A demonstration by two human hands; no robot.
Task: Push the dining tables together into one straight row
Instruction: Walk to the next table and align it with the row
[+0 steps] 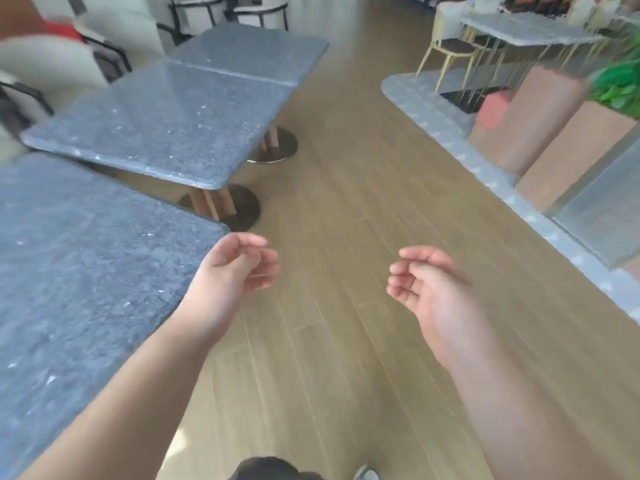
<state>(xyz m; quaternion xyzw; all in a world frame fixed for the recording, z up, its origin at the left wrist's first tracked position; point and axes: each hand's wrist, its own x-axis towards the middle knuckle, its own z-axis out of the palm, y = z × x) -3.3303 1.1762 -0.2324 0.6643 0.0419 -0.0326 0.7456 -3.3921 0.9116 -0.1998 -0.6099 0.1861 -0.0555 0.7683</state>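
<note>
Three grey stone-topped dining tables run away along the left, long axis toward the far wall. The near tabletop lies left of the left hand; the middle tabletop sits skewed, a wedge gap behind it; the far tabletop abuts it. Left-hand fingers loosely curled, holding nothing. Right hand likewise, over the wooden floor.
</note>
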